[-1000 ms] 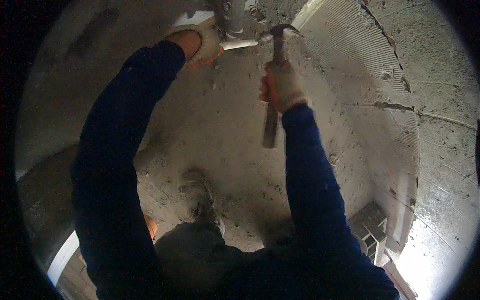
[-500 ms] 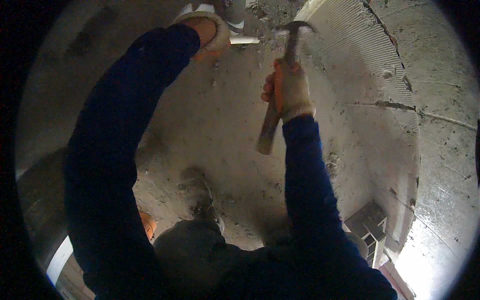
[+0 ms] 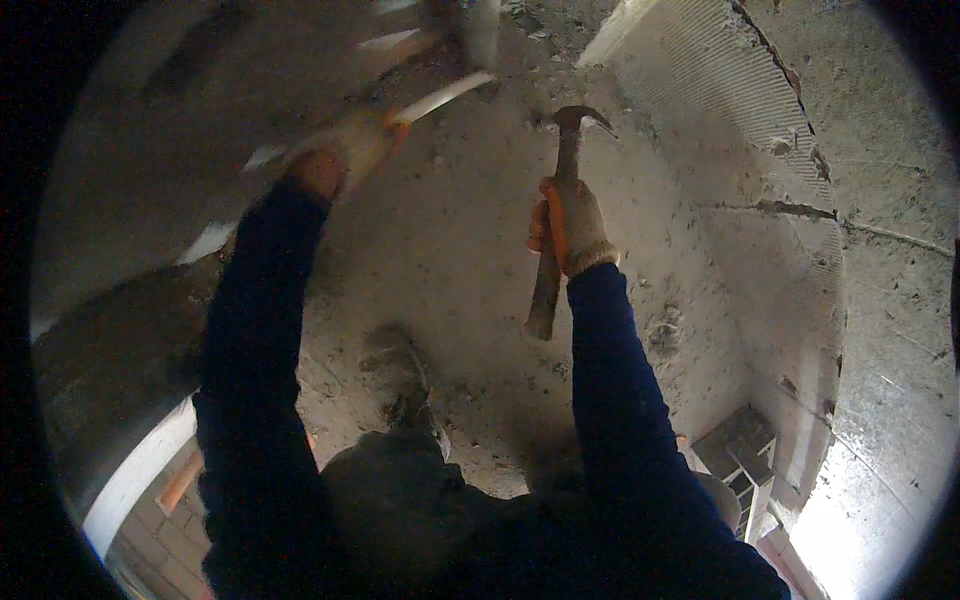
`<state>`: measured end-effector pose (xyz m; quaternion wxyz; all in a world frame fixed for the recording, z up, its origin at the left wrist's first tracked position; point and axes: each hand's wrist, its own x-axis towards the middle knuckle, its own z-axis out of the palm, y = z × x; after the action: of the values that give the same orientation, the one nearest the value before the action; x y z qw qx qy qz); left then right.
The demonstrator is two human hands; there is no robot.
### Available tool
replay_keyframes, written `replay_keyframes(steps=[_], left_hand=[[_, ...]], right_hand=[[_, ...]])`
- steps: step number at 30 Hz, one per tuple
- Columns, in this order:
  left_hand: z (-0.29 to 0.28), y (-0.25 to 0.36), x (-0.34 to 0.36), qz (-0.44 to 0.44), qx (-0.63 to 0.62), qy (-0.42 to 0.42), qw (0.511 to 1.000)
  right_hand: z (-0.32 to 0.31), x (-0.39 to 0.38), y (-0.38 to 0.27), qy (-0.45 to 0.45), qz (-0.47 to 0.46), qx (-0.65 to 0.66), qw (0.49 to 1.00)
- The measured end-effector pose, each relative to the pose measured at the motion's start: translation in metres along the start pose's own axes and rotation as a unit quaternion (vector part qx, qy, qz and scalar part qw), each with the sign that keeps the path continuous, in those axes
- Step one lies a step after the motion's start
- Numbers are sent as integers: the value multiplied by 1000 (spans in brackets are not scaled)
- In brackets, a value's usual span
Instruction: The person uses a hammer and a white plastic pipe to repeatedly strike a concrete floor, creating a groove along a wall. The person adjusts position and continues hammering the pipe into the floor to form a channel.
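In my right hand (image 3: 575, 220), which wears a pale glove with orange on it, is a claw hammer (image 3: 568, 150). The fingers wrap round its handle, with the head pointing away from me and the handle's end toward me. My left hand (image 3: 345, 155), gloved the same way, is at the upper left, smeared by motion. A pale curved strip (image 3: 447, 97) runs from beside its orange fingertips toward the far middle. Whether the fingers hold that strip cannot be made out.
A dusty floor (image 3: 450, 270) with crumbs of debris lies below my hands. On the right, a wall (image 3: 710, 70) carries ridged mortar and a broken edge. A dark slatted object (image 3: 745, 460) stands at the lower right. Bright light falls on the surface at far lower right.
My left hand has moved left and toward me from the far middle. My right hand and the hammer have come slightly nearer to me. The pale strip shows longer now.
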<state>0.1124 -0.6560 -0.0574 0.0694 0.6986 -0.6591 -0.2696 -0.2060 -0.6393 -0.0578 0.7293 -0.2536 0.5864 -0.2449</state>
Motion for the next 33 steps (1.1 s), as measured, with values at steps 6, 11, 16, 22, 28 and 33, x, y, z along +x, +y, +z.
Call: replay_keyframes(steps=[6,11,16,22,28,33], left_hand=[[17,7,-97,-221,-194,-8,956],[9,62,-35,-123,-173,-8,977],[-4,64,-13,-196,-421,-153,872],[-3,63,-6,-212,-362,-158,894],[-9,40,17,-142,-426,-236,862],[-27,62,31,-115,-152,-195,962]], right_hand=[[-13,-6,6,17,24,-47,998],[-4,-5,0,5,48,-21,999],[-5,-6,-1,20,28,-73,997],[1,-11,-9,11,10,-87,996],[17,-29,-47,47,-159,-39,985],[40,-22,-75,80,-392,128,908]])
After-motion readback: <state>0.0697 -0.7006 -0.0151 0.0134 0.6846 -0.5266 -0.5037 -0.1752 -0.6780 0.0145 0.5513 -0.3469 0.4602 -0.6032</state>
